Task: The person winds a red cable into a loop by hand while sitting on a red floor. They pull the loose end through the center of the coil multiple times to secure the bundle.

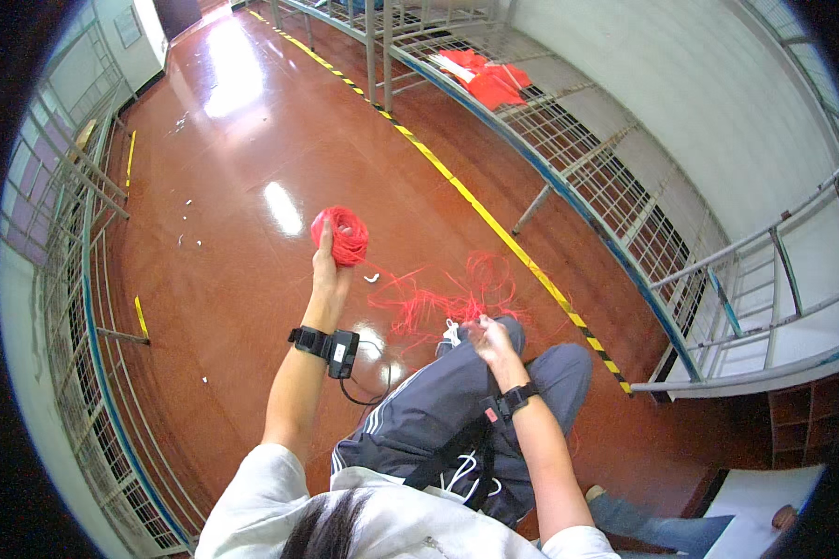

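Observation:
My left hand (329,261) is stretched forward over the floor, its fingers wrapped round a roll of red plastic twine (350,240). From the roll a strand runs right to a loose tangle of red twine (419,303), spread above the floor beyond my knees. Over my bent knee, my right hand (488,337) is closed at the near edge of that tangle, where red strands meet its fingertips. Slight blur covers these fingers. Black straps with small devices circle both my wrists.
Metal bed frames (569,154) line the right side, with bright orange cloth (487,78) on one. Another bed frame (98,373) stands at left. Yellow-black tape (466,196) crosses the reddish floor (224,279), which holds white scraps. Another person's jeans leg (657,528) shows at lower right.

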